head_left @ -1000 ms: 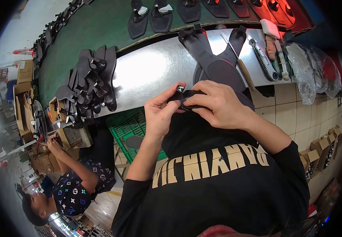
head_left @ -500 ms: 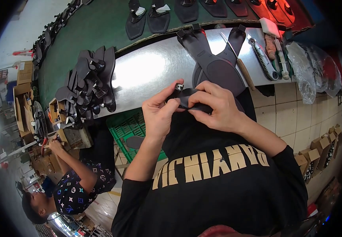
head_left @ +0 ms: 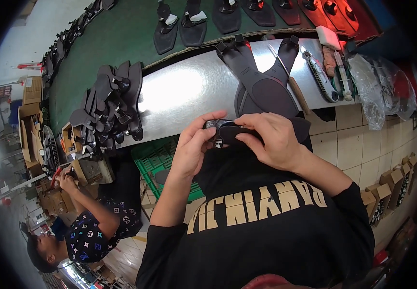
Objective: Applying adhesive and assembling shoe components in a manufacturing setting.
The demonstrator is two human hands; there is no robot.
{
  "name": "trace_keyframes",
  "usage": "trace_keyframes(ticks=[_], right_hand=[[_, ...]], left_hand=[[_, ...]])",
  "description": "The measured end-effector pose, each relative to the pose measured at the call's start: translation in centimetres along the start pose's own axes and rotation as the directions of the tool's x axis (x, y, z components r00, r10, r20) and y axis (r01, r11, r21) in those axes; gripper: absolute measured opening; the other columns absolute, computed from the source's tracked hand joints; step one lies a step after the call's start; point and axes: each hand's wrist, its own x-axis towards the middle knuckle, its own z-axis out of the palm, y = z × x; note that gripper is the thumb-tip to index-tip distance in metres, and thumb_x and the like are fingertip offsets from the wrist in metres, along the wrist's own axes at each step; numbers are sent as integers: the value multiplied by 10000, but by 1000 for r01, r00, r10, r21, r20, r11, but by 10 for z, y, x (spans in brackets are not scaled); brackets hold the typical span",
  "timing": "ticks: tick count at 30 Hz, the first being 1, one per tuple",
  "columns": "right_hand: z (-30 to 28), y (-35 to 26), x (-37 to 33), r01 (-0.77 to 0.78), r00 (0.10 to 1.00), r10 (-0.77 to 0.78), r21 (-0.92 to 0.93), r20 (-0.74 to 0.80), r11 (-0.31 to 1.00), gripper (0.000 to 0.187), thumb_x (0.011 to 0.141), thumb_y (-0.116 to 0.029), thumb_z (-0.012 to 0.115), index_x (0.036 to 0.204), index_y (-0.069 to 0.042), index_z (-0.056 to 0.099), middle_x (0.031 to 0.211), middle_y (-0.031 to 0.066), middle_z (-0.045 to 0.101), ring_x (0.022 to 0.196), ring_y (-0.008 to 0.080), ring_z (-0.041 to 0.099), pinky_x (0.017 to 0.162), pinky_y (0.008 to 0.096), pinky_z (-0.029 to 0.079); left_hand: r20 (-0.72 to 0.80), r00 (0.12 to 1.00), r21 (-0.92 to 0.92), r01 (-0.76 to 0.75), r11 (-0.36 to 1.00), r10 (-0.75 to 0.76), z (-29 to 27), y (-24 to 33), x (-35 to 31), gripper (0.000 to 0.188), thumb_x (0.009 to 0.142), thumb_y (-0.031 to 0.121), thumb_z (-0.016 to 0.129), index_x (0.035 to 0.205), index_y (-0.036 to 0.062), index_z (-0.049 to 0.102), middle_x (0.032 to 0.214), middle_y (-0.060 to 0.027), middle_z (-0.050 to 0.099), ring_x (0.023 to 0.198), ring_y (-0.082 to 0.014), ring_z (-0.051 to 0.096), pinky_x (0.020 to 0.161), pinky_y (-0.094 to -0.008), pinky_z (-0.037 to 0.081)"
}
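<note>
Left hand and right hand hold 1 dark sandal near the metal bench.

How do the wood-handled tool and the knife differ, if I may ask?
The wood-handled tool has a brown handle; the knife has a dark ribbed grip. The wood-handled tool overlaps a sole; the knife lies clear of it. Both slant across the metal bench.

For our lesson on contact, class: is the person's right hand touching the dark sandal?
Touching. The head view shows the right hand pinching the dark sandal, thumb pressed against it, no gap between.
</note>
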Motion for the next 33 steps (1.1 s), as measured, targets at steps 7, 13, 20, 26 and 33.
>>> trace_keyframes(ticks=[7,13,20,26,33], right_hand=[[0,8,-3,-74,995,73,21,64,997,197,771,-100,732,855,-62,558,675,79,587,610,266,591,557,373,457],[5,11,-7,-79,993,80,-7,90,997,200,763,-74,723,835,-63,537,646,84,569,615,282,593,559,384,458],[7,12,-15,-186,977,178,66,115,980,226,770,-77,723,892,-56,534,662,94,596,626,287,623,562,372,474],[8,18,-18,-447,890,388,289,241,846,215,778,-107,746,933,-16,628,694,106,647,557,194,635,538,295,473],[1,30,-3,-747,656,508,578,559,329,183,850,-166,725,857,6,663,668,-20,630,625,19,553,576,208,434]], left_hand=[[66,990,208,111,972,-127,-2,11,5,372,893,59,411,1223,3,573,974,-43,634,802,-74,597,636,-229,544],[24,999,317,30,948,-39,7,-12,8,274,951,128,497,1188,25,587,943,-27,622,777,-55,582,595,-212,533],[4,999,330,36,943,-40,2,-27,16,195,943,166,557,1053,32,644,822,-3,629,672,-50,579,517,-209,511],[-32,998,302,64,951,-57,-3,-31,20,198,951,177,527,964,26,655,780,-1,626,621,-46,561,449,-210,472],[16,996,334,-87,938,87,10,-16,9,229,972,194,513,934,15,651,717,11,607,549,-33,522,424,-192,401]])
